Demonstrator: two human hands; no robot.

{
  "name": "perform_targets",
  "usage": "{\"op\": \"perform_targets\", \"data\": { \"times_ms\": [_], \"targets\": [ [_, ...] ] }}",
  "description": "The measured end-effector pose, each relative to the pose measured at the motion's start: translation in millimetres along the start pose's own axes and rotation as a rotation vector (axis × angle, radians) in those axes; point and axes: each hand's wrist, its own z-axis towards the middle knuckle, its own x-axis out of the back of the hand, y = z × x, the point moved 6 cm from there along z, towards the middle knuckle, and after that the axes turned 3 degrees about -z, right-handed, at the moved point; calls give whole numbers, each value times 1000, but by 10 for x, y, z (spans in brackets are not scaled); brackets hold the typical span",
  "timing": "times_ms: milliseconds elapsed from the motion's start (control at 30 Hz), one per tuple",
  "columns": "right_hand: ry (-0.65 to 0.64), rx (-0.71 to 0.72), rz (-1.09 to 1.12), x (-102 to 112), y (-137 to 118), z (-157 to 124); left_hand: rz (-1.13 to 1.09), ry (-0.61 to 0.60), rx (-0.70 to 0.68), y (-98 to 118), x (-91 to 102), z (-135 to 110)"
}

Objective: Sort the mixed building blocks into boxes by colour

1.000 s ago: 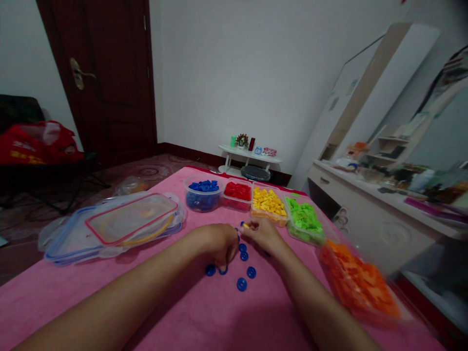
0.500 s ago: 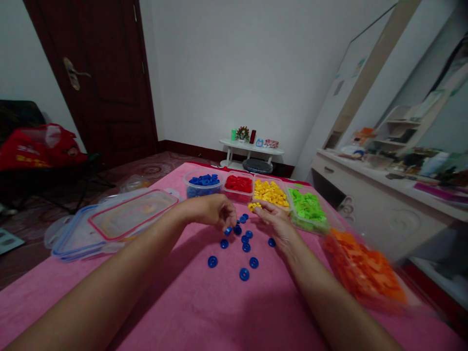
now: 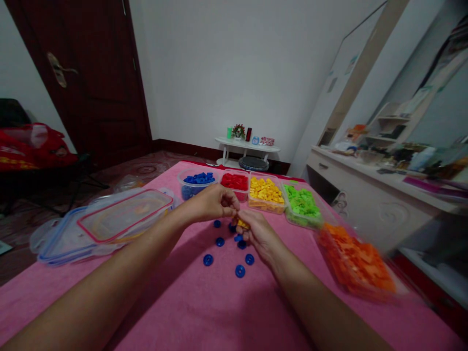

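Above the pink-covered table (image 3: 175,307), my two hands meet. My right hand (image 3: 258,231) is closed on a small yellow plastic building piece (image 3: 243,224), largely covered by its fingers. My left hand (image 3: 215,201) is pinched at the near end of that piece; what its fingertips hold is hidden. Below the hands lie several blue plastic wheels with center holes, among them a front wheel (image 3: 240,271), a left wheel (image 3: 208,260) and a wheel (image 3: 249,259) under my right wrist. A blue piece (image 3: 238,238) shows right by the right fingertips.
Along the back stand tubs of blue pieces (image 3: 199,179), red pieces (image 3: 234,182), yellow pieces (image 3: 266,190) and green pieces (image 3: 302,201). A tub of orange pieces (image 3: 358,258) sits at the right. Clear lids (image 3: 126,214) are stacked at the left.
My right hand has moved left with the yellow piece and now touches my left hand. My left hand has risen slightly from among the wheels. The whole view has shifted a little.
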Motion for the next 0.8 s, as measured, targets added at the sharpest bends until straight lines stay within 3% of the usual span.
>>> {"op": "perform_targets", "data": {
  "times_ms": [67, 133, 200, 367, 467, 600, 767, 800],
  "targets": [
    [64, 118, -106, 68, -27, 27, 48, 19, 1, 10, 2, 5],
    [109, 175, -55, 103, -66, 24, 49, 35, 2, 21, -6, 13],
    [88, 132, 73, 69, -86, 0, 17, 60, 3, 30, -17, 23],
    [-113, 22, 307, -144, -124, -99, -44, 128, -6, 56, -62, 33],
    [-118, 2, 343, -112, -86, -87, -37, 176, -19, 58, -68, 38],
    [53, 7, 288, 162, -200, 82, 67, 264, -64, 20, -10, 50],
    [324, 125, 116, 701, -784, 505, 139, 272, -14, -172, -12, 74],
    [385, 201, -61, 810, -925, 569, 146, 253, 9, -225, -33, 80]
  ]
}}
